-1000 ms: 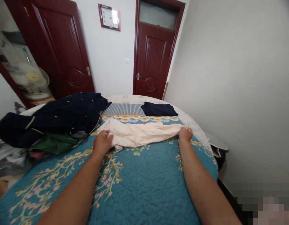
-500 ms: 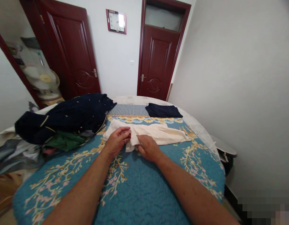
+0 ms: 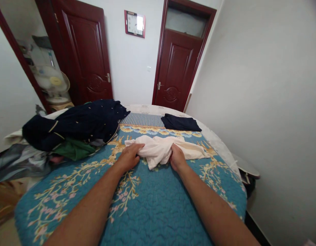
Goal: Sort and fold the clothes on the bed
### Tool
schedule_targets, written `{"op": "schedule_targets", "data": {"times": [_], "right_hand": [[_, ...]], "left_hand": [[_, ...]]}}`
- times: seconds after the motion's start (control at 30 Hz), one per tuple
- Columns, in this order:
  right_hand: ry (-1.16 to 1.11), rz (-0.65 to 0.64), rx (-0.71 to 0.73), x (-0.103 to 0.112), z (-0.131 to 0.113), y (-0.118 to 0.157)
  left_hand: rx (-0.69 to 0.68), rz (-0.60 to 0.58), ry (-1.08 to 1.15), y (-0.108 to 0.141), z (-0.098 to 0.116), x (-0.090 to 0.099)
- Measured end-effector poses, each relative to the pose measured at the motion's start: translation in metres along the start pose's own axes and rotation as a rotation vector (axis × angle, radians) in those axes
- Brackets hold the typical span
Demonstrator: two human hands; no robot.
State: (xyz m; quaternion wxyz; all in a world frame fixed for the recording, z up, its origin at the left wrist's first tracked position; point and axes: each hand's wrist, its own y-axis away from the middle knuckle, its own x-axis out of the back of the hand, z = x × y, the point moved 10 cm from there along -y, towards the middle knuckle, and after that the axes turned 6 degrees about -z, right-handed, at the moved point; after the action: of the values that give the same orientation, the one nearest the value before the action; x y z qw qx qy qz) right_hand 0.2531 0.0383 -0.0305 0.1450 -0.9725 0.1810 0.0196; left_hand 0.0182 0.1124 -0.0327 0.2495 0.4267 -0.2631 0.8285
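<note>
Left hand: the left hand (image 3: 129,158) lies on the left end of the cloth, fingers stretched out toward the far right, no visible grip.
Right hand: the right hand (image 3: 177,158) sits on the middle of the cloth, fingers pressed into the folds; cannot tell if it is gripping.
Hands together: apart, bunched fabric between them, neither touching the other.
Main item: cream cloth (image 3: 160,150), crumpled and gathered between the hands, with a flatter strip running off to the right; lies on the quilt, toward the far side of the bed's near section.
Bed surface: teal quilt (image 3: 152,208) with a pink-and-gold blossom branch print, under both forearms.
Far on bed: folded navy cloth (image 3: 180,123) just right of a blue striped band (image 3: 141,120).
Left on bed: navy garment (image 3: 83,124) with small gold flecks in a heap, green cloth (image 3: 73,149) tucked under its near edge, grey cloth (image 3: 19,162) further left.
Room: two dark red wooden doors (image 3: 83,51) (image 3: 177,71), wall clock (image 3: 134,24) between them, white electric fan (image 3: 52,82) at far left.
</note>
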Motion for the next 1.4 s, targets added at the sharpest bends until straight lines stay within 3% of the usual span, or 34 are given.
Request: {"op": "schedule_targets", "data": {"times": [0.13,0.27,0.4,0.5,0.6,0.83,0.93,1.1,1.27,1.4], "right_hand": [[-0.107,-0.011,-0.049,0.006,0.001,-0.004],[-0.115,0.015,-0.072,0.017,0.001,-0.005],[0.008,0.072,-0.086,0.040,0.006,-0.011],[0.235,0.175,-0.026,0.067,0.004,-0.016],[0.362,0.232,0.033,0.085,-0.003,-0.021],[0.478,0.335,0.159,0.098,-0.045,-0.021],[0.581,0.271,0.236,0.086,-0.059,-0.017],[0.853,0.081,0.464,0.033,-0.093,0.013],[0.874,-0.265,0.366,-0.030,-0.084,0.047],[0.871,-0.307,0.368,-0.049,-0.075,0.058]], "left_hand": [[0.023,0.078,0.118,-0.005,0.006,0.015],[0.053,0.119,0.411,-0.003,0.004,0.037],[0.216,0.035,0.796,0.002,-0.012,0.028],[0.314,-0.072,1.109,0.006,-0.013,0.006],[0.285,-0.236,1.247,0.011,0.005,-0.008],[0.164,-0.643,1.024,0.033,0.049,-0.022],[0.233,-0.592,1.015,0.033,0.043,-0.026],[0.350,-0.414,1.228,0.026,0.027,-0.034],[0.295,-0.337,1.350,0.018,0.035,-0.027],[0.246,-0.288,1.238,0.016,0.043,-0.017]]}}
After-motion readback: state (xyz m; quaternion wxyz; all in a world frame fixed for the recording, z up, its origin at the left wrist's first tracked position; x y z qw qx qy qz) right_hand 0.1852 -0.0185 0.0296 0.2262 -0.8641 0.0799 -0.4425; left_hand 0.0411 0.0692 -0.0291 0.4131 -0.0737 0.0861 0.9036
